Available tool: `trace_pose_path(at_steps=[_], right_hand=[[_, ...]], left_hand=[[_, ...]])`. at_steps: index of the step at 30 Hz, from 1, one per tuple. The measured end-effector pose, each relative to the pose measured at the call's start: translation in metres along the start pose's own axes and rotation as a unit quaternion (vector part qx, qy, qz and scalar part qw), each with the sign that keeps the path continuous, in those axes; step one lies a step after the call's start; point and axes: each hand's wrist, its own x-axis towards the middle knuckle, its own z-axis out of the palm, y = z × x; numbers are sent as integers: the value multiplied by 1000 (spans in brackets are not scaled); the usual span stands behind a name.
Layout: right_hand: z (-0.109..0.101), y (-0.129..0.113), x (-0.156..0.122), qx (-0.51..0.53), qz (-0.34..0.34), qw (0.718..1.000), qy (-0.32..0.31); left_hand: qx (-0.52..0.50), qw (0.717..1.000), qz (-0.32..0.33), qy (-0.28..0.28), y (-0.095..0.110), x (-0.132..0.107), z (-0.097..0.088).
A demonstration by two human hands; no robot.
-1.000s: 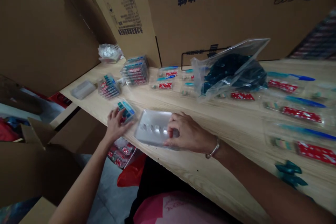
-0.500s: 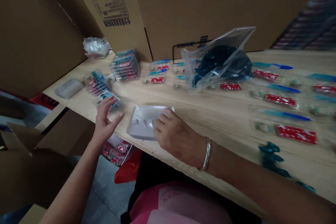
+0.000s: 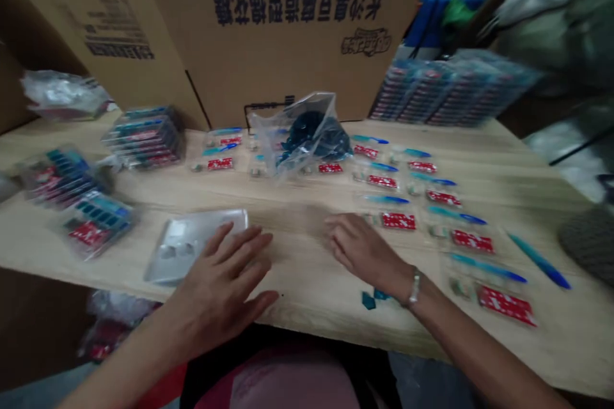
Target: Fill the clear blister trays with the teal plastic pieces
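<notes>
Two hands stand apart over the worktop [image 3: 297, 300] on my screen. My left hand [image 3: 228, 281], fingers spread, covers the near right part of the clear plastic tray [image 3: 180, 236]; I can't tell whether it touches. My right hand [image 3: 362, 246] is well to the tray's right, fingers curled, just left of a pack with a red dotted packet [image 3: 398, 221]; blur at its fingertips keeps me from telling whether it grips anything. Small teal pieces [image 3: 368, 300] lie near that wrist.

Half a second ago I had the right hand over the tray and the left above the filled pack [image 3: 96, 223] left of it. Since then, my view has swung right, bringing the far-right stacked packs [image 3: 432, 92] more fully into sight.
</notes>
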Motion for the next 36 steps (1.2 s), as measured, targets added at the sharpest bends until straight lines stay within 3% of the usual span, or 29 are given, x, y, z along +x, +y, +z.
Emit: trace_pose_path(at_steps=[2, 5, 9, 12, 15, 21, 25, 30, 33, 36], right_hand=[[22, 5, -11, -15, -24, 997, -77], [41, 2, -18, -19, -27, 989, -144], [41, 0, -15, 11, -17, 986, -165], [36, 5, -11, 36, -15, 982, -184], [32, 10, -12, 52, -11, 982, -182], [21, -1, -19, 44, -9, 992, -116], [21, -11, -18, 80, -6, 989, -128], [40, 0, -11, 49, 32, 981, -183], [51, 20, 6, 28, 29, 981, -192], [55, 39, 32, -19, 43, 977, -210]], left_hand=[[22, 999, -19, -19, -5, -1, 8], [28, 993, -85, -77, -38, -10, 3], [-24, 974, -148, -170, -82, -21, -6], [-60, 963, -170, -200, -93, -20, -5], [-55, 959, -177, -215, -95, -14, -2], [-48, 949, -193, -246, -104, -10, 3], [-41, 956, -177, -230, -106, -11, 3], [-4, 986, -79, -145, -85, -17, -3], [40, 987, 2, -155, -66, -24, -1], [60, 983, 3, -171, -54, -29, 5]])
